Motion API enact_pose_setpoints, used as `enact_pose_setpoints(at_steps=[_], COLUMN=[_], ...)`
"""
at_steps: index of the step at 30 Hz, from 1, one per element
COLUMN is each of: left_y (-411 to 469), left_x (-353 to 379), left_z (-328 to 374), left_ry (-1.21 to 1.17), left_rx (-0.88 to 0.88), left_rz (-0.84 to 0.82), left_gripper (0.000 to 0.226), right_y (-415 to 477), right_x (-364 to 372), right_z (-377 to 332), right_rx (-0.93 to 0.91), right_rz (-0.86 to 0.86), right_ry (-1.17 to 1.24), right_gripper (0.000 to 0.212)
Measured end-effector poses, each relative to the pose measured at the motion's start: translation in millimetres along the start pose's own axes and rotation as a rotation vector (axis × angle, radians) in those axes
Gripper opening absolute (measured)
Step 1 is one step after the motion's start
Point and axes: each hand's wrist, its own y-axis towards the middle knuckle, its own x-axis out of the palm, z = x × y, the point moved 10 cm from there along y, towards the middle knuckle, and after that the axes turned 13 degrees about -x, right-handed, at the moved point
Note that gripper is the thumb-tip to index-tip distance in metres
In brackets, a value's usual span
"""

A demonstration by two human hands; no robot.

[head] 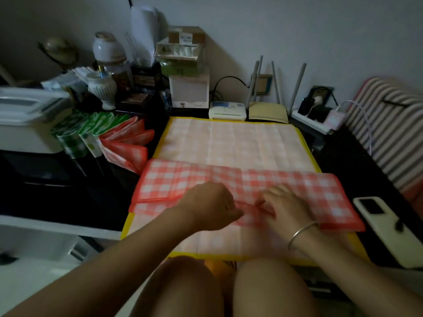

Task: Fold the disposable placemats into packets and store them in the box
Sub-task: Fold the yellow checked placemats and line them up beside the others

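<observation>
Two hands meet at the middle of a red checked placemat [171, 181], which lies as a long, partly folded strip across a pale, yellow-edged mat [229, 143].

At far left stands a white box [25, 120], with green checked packets [77, 133] and red folded packets [128, 145] fanned beside it. The left hand [206, 205] pinches a crease in the strip. The right hand [283, 204] is laid on the strip, too blurred to tell its grip. A phone [384, 227] lies just right of it.
</observation>
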Motion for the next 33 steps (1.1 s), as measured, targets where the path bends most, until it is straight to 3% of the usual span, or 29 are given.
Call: enact_pose_setpoints(at_steps=[4, 9, 15, 21, 26, 33], left_y=[-12, -17, -31, -17, -6, -21], left_x=[-18, 29, 31, 34, 41, 46], left_z=[-39, -81, -76, -70, -60, -47], left_ry=[-0.124, -0.003, 0.051, 0.133, 0.298, 0.467], left_rx=[-0.017, 0.048, 0.194, 0.181, 0.227, 0.494], left_rz=[0.175, 0.136, 0.323, 0.259, 0.259, 0.420], left_gripper=[0.015, 0.032, 0.033, 0.040, 0.049, 0.036], right_y=[-24, -35, -41, -30, -14, -27], right_x=[28, 37, 45, 28, 48, 42], right_z=[-3, -5, -11, -3, -9, -16], right_rx=[0.001, 0.042, 0.005, 0.103, -0.029, -0.101], right_rz=[-0.112, -0.196, -0.146, -0.037, -0.409, -0.041], right_ry=[0.021, 0.023, -0.020, 0.055, -0.136, -0.196], right_gripper=[0.017, 0.034, 0.039, 0.038, 0.068, 0.049])
